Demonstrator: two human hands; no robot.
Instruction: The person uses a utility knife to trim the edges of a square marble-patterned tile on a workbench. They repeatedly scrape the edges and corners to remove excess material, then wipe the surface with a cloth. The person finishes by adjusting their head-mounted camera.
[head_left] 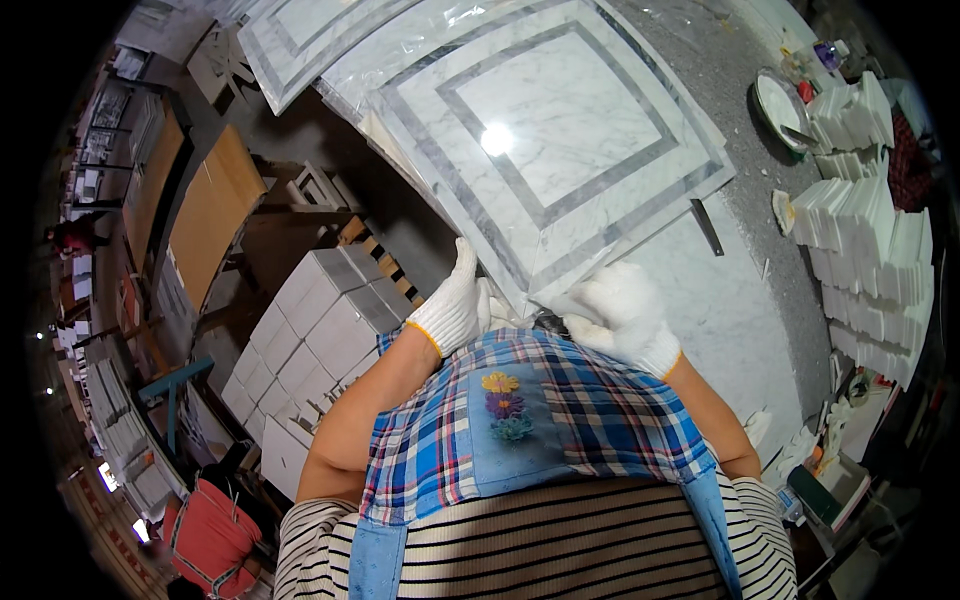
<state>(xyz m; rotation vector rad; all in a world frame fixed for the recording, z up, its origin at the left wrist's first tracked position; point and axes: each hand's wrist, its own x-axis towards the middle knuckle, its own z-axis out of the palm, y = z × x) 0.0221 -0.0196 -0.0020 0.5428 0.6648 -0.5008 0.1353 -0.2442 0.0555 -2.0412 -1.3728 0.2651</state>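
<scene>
A marble panel (560,120), white with grey inlaid bands, lies on the worktable, one corner pointing toward my body. Beside that corner, along the panel's left edge, is my left hand (452,305) in a white knit glove. Its thumb stretches up, apart from the other fingers, which are partly hidden near the corner. My right hand (628,315), gloved the same way, lies by the panel's near right edge with its fingers curled inward. What it holds, if anything, is hidden. A small dark thing between the hands is too covered to name.
A flat dark metal strip (706,228) lies right of the panel. Stacks of white tiles (865,230) and a bowl (780,108) stand along the right side. Another banded panel (310,40) sits at the far left. Stacked boxes (310,320) stand left of the table.
</scene>
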